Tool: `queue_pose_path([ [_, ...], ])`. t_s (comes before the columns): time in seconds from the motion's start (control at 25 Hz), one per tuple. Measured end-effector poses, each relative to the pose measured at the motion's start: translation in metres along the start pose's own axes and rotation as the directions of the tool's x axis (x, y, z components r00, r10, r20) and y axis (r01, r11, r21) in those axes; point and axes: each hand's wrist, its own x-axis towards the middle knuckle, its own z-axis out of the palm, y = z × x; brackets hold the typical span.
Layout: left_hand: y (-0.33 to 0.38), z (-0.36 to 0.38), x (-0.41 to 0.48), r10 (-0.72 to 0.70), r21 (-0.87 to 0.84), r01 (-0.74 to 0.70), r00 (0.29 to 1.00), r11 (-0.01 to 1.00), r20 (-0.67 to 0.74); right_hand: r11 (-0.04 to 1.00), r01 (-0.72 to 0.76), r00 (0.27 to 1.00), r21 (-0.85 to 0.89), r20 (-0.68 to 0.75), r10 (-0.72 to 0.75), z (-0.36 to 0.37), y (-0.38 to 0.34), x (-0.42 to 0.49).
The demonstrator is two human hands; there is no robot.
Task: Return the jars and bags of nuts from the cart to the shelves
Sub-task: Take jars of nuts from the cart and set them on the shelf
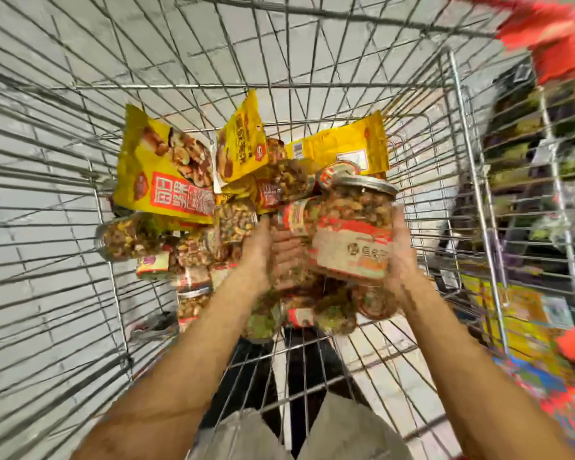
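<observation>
Load sits in the wire cart (pixel 120 293): three yellow nut bags (pixel 166 174) lean at the far end, loose nut jars (pixel 130 237) lie piled on their sides nearer the person. The shelves (pixel 545 154) are off to the right past the cart wall, blurred. The held jar (pixel 356 234) is above the pile, right of centre. Its long axis runs near-to-far, silver lid toward the cart's far end and tilted slightly right, base toward the person, label facing the camera. The right hand (pixel 400 250) wraps its right side. The left hand (pixel 263 254) is just beside its left side, too blurred to tell if it grips anything. Suggest: support the base, lift clear of the wire rim, turn it lid-up before shelving, label out.
</observation>
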Motion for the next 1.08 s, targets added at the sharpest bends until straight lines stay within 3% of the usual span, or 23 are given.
queue_pose_path([
  [0.04,0.0,0.004,0.008,-0.097,-0.099,0.098,0.995,0.99,0.019,0.999,0.018,0.999,0.035,-0.029,-0.017,-0.008,-0.004,0.001],
  [0.12,0.002,0.01,0.03,-0.165,-0.199,0.157,0.986,0.967,-0.022,0.994,0.062,0.995,0.088,-0.083,-0.055,-0.021,-0.007,0.008],
  [0.24,0.016,0.033,0.051,-0.222,-0.232,0.216,0.975,0.948,-0.003,0.993,0.024,0.995,0.119,-0.103,-0.012,-0.036,-0.006,0.015],
  [0.28,0.02,0.045,0.057,-0.231,-0.166,0.226,0.973,0.96,-0.012,0.993,-0.005,0.994,0.116,-0.109,0.018,-0.04,-0.005,0.018],
  [0.4,0.009,0.06,0.076,-0.092,0.141,0.112,0.985,0.984,-0.144,0.992,-0.09,0.99,0.087,-0.102,0.099,-0.051,-0.002,0.024],
  [0.44,0.004,0.063,0.081,-0.046,0.141,0.071,0.984,0.987,-0.172,0.991,-0.098,0.988,0.087,-0.112,0.108,-0.053,-0.001,0.025],
  [0.52,-0.007,0.063,0.082,-0.031,0.069,0.043,0.987,0.997,-0.156,0.994,-0.082,0.987,0.069,-0.133,0.09,-0.058,-0.003,0.026],
  [0.64,-0.016,0.047,0.076,-0.043,-0.244,0.017,0.994,0.97,-0.099,1.0,-0.011,0.986,0.003,-0.169,0.011,-0.055,-0.009,0.021],
  [0.72,-0.018,0.025,0.061,0.037,-0.203,-0.055,0.995,0.978,-0.091,1.0,-0.002,0.987,-0.018,-0.161,-0.001,-0.041,-0.014,0.012],
  [0.88,-0.007,-0.003,-0.002,0.184,0.014,-0.186,0.978,0.982,0.101,0.999,0.039,0.993,0.023,-0.112,-0.036,-0.019,-0.019,-0.029],
  [1.08,0.022,0.011,-0.101,0.285,0.075,-0.352,0.849,0.933,0.445,0.951,0.237,0.971,0.198,-0.091,-0.223,-0.021,-0.016,-0.123],
])
